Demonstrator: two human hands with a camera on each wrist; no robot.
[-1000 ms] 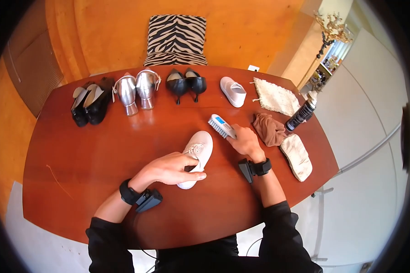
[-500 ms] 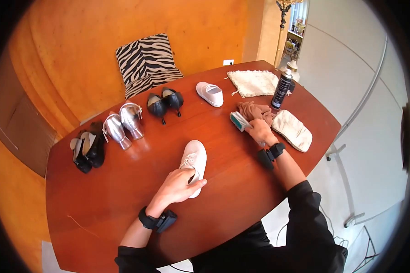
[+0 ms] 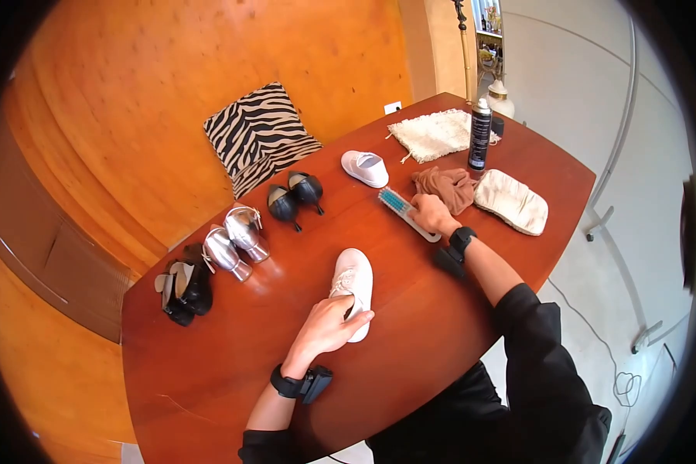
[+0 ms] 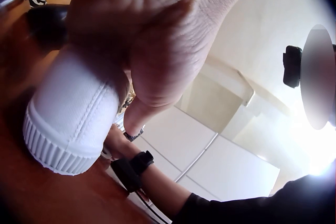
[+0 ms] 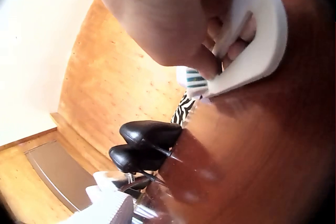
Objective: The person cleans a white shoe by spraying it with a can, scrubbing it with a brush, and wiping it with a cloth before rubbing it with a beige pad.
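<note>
My left hand (image 3: 326,328) grips a white lace-up sneaker (image 3: 354,267) that lies on the table, toe pointing away from me. Its fingers reach into the shoe's opening and are hidden there, while the thumb stays outside at the side. The left wrist view shows the ribbed heel (image 4: 73,116) close up. My right hand (image 3: 435,214) holds a white scrub brush (image 3: 396,203), its green and white bristles facing up, low over the table beside a crumpled brown cloth (image 3: 450,190). In the right wrist view, fingers curl through the brush's looped handle (image 5: 268,58).
A second white sneaker (image 3: 366,168) stands farther back. Black heels (image 3: 283,206), silver heels (image 3: 228,251) and black shoes (image 3: 196,292) line the left side. On the right are a black spray can (image 3: 479,139), a fringed cream cloth (image 3: 433,134) and a cream pad (image 3: 514,203).
My right hand has moved right toward the brown cloth and turned the brush from bristles down to bristles up. My left hand keeps its hold on the sneaker. The head view has swung right.
</note>
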